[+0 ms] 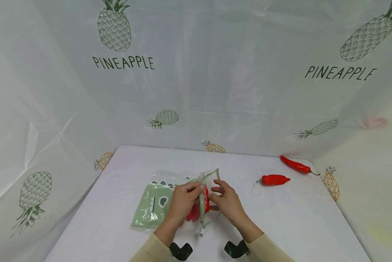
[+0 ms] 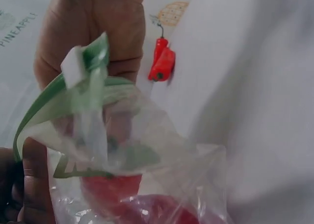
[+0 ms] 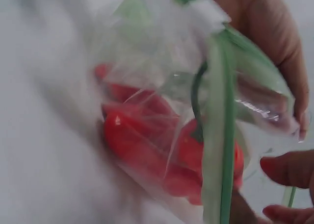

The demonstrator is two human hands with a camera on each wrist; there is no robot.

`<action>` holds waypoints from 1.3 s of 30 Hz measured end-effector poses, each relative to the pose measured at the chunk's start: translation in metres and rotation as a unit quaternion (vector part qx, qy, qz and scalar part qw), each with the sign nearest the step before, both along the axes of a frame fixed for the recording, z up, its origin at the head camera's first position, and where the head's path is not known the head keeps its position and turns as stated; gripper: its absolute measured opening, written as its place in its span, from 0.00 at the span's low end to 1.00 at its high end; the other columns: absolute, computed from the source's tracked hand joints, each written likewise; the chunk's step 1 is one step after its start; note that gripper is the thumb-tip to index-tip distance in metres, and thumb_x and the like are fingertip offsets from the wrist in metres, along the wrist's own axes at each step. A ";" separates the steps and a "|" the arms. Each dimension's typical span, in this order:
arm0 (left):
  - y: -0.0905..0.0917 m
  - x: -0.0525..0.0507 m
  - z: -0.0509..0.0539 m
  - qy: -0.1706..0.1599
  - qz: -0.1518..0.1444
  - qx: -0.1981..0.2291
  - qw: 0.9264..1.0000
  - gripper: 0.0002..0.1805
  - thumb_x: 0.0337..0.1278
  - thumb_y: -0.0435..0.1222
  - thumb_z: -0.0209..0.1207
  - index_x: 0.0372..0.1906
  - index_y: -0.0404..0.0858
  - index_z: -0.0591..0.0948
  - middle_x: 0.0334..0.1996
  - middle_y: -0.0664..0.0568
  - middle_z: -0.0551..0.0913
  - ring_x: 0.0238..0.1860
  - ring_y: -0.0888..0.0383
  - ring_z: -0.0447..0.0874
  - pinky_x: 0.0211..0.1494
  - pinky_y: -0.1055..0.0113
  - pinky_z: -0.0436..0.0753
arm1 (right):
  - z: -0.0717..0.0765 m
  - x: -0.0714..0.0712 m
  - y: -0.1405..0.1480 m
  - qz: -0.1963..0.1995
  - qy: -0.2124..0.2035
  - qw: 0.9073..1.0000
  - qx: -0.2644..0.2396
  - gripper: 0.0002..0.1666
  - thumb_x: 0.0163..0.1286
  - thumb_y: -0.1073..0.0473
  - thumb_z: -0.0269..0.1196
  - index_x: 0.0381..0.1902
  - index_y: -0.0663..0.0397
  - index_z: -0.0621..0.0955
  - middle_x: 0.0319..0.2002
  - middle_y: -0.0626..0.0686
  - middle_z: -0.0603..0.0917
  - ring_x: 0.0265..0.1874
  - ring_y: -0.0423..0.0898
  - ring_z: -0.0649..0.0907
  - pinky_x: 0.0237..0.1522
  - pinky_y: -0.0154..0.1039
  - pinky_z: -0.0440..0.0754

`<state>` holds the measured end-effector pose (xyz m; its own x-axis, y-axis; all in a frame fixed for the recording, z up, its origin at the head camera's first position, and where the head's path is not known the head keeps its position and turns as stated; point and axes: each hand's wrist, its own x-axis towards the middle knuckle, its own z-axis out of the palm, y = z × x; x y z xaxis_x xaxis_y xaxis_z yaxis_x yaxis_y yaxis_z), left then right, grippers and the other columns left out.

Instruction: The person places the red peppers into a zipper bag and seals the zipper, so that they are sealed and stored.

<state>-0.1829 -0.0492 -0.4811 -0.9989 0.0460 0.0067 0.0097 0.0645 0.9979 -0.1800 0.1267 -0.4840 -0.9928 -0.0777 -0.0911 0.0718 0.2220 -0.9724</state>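
Observation:
In the head view my left hand pinches the green-edged rim of a clear zip bag, which stands on its side with a white slider at one end. My right hand is at the bag's mouth, thumb side against a red pepper, its upper fingers lifted apart. Through the plastic, the left wrist view shows part of the right hand close to the pepper's stem. More red peppers lie inside the bag. Plastic and fingers partly hide the right hand's hold.
A flat green printed pack in clear wrapping lies left of the hands. Two loose red peppers, a shorter one and a longer one, lie at the back right of the white table. A pineapple-print curtain surrounds the table.

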 end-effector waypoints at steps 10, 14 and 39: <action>-0.001 -0.001 0.000 0.005 0.014 -0.011 1.000 0.16 0.69 0.44 0.68 0.53 0.40 0.91 0.43 0.47 0.91 0.35 0.60 0.88 0.41 0.64 0.92 | 0.001 0.007 -0.002 0.035 -0.009 0.999 0.021 0.43 0.66 0.63 0.72 0.75 0.66 0.69 0.63 0.69 0.79 0.49 0.54 0.90 0.39 0.47 0.93; 0.000 -0.001 -0.001 -0.001 0.005 0.009 1.000 0.17 0.68 0.42 0.70 0.54 0.37 0.90 0.43 0.43 0.91 0.33 0.60 0.90 0.38 0.65 0.91 | -0.002 0.008 0.000 0.048 -0.005 0.998 -0.036 0.41 0.68 0.64 0.71 0.75 0.67 0.68 0.65 0.70 0.78 0.52 0.55 0.88 0.45 0.46 0.92; 0.000 -0.001 -0.004 -0.006 0.018 -0.010 1.000 0.14 0.67 0.42 0.70 0.51 0.39 0.92 0.37 0.47 0.90 0.29 0.61 0.87 0.36 0.67 0.91 | -0.012 0.007 0.029 -0.045 0.089 0.994 0.034 0.28 0.71 0.68 0.68 0.68 0.55 0.79 0.57 0.58 0.87 0.53 0.51 0.87 0.50 0.32 0.84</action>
<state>-0.1839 -0.0495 -0.4853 -0.9999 0.0110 -0.0057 -0.0048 0.0853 0.9963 -0.1726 0.1558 -0.4955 -0.9963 0.0126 0.0849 -0.0777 0.2876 -0.9546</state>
